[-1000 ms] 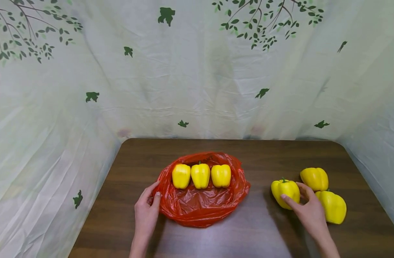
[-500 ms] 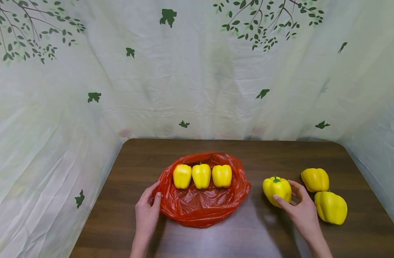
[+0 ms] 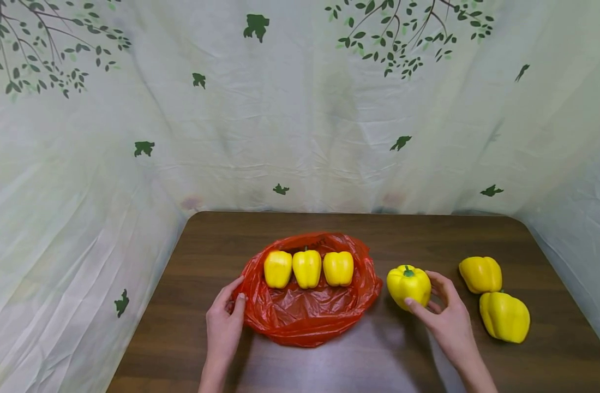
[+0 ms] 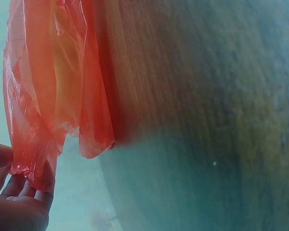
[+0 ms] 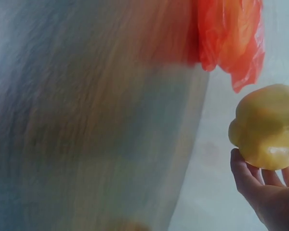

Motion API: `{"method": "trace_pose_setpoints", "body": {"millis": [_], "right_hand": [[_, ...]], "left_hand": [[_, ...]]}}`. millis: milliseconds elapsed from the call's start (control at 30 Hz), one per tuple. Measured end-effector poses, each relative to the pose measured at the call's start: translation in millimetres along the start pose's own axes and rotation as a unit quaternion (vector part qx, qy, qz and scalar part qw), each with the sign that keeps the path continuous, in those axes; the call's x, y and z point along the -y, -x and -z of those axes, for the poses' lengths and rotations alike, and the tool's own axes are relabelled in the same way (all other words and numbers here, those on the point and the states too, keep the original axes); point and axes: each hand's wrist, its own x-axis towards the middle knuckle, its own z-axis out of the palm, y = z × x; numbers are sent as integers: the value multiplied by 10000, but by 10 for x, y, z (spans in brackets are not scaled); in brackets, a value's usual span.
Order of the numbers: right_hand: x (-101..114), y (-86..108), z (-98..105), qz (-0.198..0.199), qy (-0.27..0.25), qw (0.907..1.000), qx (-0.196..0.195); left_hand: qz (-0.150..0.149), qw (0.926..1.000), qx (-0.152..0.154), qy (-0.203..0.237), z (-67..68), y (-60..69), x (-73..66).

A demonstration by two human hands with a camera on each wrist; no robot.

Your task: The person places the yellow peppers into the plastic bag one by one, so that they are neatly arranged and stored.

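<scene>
A red plastic bag [image 3: 310,327] lies open on the table, with three yellow bell peppers [image 3: 307,269] in a row toward its back. My left hand [image 3: 223,322] pinches the bag's left edge between thumb and fingers; the left wrist view shows the red plastic [image 4: 33,120] caught there. Just right of the bag, my right hand [image 3: 447,316] grips another yellow bell pepper [image 3: 405,285], its green stem facing up. In the right wrist view that bell pepper [image 5: 269,127] sits on the fingertips, raised off the table and apart from the bag.
Two more yellow bell peppers, one farther back [image 3: 480,274] and one nearer [image 3: 505,317], rest on the table's right side. The brown wooden table [image 3: 221,229] ends at a pale curtain [image 3: 310,136] printed with leaves, which also hangs at both sides.
My right hand has carried its bell pepper leftward, away from the other two and close to the bag. The left hand keeps its hold on the bag's edge.
</scene>
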Motion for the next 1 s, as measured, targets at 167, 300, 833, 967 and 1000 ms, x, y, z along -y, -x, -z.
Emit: {"method": "trace_pose_setpoints", "body": {"millis": [167,300,833,967,1000], "right_hand": [[66,15,-51,142,-23,9999,60],[106,13,-102,390,-231,9989,78],[283,123,-352,370,-965,9933,513],[308,151,-424,335,-988,9925,629],[318,158,-442,354,-996,9923,650]], "left_hand": [[28,9998,17,214,4,0,-6],[165,9995,62,275,2,-3,-2],[194,9992,28,353,-18,-3,17],[232,9991,35,351,-15,-1,17],[258,9991,38,347,-14,1,14]]}}
